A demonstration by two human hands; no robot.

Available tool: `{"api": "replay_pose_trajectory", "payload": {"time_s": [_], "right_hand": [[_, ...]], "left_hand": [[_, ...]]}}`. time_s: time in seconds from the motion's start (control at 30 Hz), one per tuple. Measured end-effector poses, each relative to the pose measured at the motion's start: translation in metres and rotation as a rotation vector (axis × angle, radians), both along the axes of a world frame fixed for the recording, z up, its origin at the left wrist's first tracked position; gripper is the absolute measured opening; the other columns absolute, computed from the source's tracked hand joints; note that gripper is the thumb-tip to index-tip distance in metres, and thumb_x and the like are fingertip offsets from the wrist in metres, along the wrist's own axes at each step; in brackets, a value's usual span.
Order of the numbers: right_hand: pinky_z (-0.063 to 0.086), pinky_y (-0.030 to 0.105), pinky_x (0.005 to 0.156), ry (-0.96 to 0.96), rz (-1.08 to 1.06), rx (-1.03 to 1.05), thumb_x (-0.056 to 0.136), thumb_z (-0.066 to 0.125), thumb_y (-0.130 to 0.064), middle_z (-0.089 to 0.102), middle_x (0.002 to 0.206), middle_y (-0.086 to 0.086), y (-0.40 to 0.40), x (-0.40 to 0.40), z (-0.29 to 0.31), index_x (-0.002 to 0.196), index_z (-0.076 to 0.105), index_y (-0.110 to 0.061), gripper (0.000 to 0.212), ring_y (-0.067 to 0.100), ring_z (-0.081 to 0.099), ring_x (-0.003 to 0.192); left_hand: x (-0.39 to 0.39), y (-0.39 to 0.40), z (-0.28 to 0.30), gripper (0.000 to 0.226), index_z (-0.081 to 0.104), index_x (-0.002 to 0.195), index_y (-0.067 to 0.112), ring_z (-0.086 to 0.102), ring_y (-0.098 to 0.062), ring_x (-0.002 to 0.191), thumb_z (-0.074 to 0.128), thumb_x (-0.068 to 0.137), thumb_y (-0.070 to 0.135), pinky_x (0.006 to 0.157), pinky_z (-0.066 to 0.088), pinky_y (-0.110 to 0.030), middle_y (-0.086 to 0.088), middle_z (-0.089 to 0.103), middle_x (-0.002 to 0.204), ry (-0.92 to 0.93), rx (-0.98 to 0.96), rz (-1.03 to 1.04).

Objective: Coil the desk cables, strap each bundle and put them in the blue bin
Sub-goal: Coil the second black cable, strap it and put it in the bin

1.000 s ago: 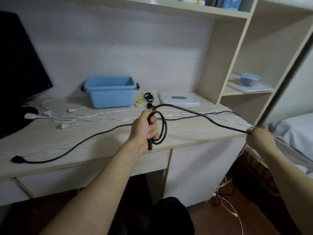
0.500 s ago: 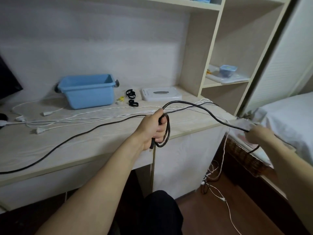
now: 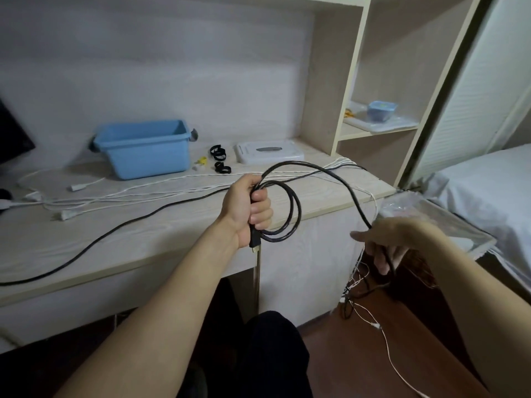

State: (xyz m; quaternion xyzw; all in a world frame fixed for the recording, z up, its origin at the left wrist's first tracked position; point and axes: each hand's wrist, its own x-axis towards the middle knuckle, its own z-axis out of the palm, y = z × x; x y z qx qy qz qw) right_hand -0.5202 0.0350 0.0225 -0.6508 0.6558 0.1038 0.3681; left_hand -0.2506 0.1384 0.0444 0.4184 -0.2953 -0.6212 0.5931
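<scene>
My left hand (image 3: 249, 209) grips a small coil of black cable (image 3: 290, 214) above the desk's front edge, with the plug end poking out below the fist. From the coil the cable arcs right and down into my right hand (image 3: 383, 242), whose fingers curl loosely round it off the desk's right end. The rest of the black cable trails left across the desk (image 3: 120, 225). Several white cables (image 3: 143, 193) lie stretched over the desk. The blue bin (image 3: 143, 147) stands at the back. Black straps (image 3: 219, 159) lie right of it.
A white flat box (image 3: 268, 150) sits right of the straps, and a dark monitor (image 3: 11, 133) is at far left. Shelves (image 3: 376, 127) rise at the right with a small blue tub. Beyond them is a bed (image 3: 488, 179). White wires hang to the floor (image 3: 370, 320).
My right hand has come in closer to the left and lower, sliding along the black cable. The loop in my left hand has grown. The view has swung rightward.
</scene>
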Motion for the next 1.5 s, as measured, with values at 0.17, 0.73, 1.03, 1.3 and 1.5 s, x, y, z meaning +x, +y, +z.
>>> {"api": "replay_pose_trajectory", "payload": {"time_s": [0.17, 0.73, 1.03, 1.3, 1.5], "right_hand": [[0.05, 0.03, 0.05, -0.186, 0.23, 0.06, 0.092, 0.05, -0.063, 0.05, 0.05, 0.004, 0.023, 0.039, 0.017, 0.107, 0.059, 0.003, 0.068, 0.02, 0.049, 0.039], [0.048, 0.026, 0.049, -0.535, 0.682, 0.378, 0.101, 0.035, -0.054, 0.057, 0.065, 0.009, 0.132, 0.209, 0.009, 0.08, 0.053, -0.007, 0.055, 0.016, 0.054, 0.046], [0.018, 0.023, 0.046, -1.162, 0.417, 0.117, 0.081, 0.072, -0.039, 0.023, 0.055, -0.006, 0.129, 0.25, 0.045, 0.081, 0.061, -0.012, 0.029, 0.011, 0.017, 0.05], [0.036, 0.024, 0.049, -0.905, 0.402, -0.283, 0.094, 0.061, -0.048, 0.043, 0.056, -0.004, 0.117, 0.266, 0.013, 0.082, 0.073, -0.01, 0.042, 0.013, 0.037, 0.051], [0.044, 0.026, 0.06, -0.695, 0.604, -0.129, 0.104, 0.042, -0.043, 0.056, 0.06, -0.001, 0.115, 0.25, -0.035, 0.09, 0.071, -0.009, 0.047, 0.016, 0.051, 0.057]], "left_hand": [[0.04, 0.013, 0.003, 0.05, 0.034, 0.047, 0.023, 0.015, -0.009, 0.029, 0.035, 0.096, 0.033, 0.036, 0.009, -0.018, 0.007, 0.019, 0.036, 0.154, -0.011, 0.214], [0.147, 0.102, -0.022, 0.043, 0.033, 0.055, 0.022, 0.019, -0.014, 0.035, 0.034, 0.093, 0.04, 0.041, 0.019, -0.024, 0.003, 0.022, 0.045, -0.058, 0.051, 0.23], [0.187, 0.159, -0.028, 0.05, 0.028, 0.05, 0.019, 0.01, -0.009, 0.028, 0.039, 0.092, 0.044, 0.04, 0.003, -0.02, 0.004, 0.017, 0.039, -0.245, 0.208, 0.096], [0.214, 0.168, -0.032, 0.042, 0.05, 0.067, 0.016, 0.016, -0.007, 0.033, 0.034, 0.098, 0.039, 0.035, 0.02, -0.023, 0.01, 0.025, 0.046, 0.409, -0.259, -0.028], [0.231, 0.155, -0.038, 0.041, 0.05, 0.073, 0.017, 0.026, -0.007, 0.039, 0.028, 0.105, 0.031, 0.041, 0.029, -0.022, 0.009, 0.032, 0.052, 0.653, -0.541, 0.233]]}}
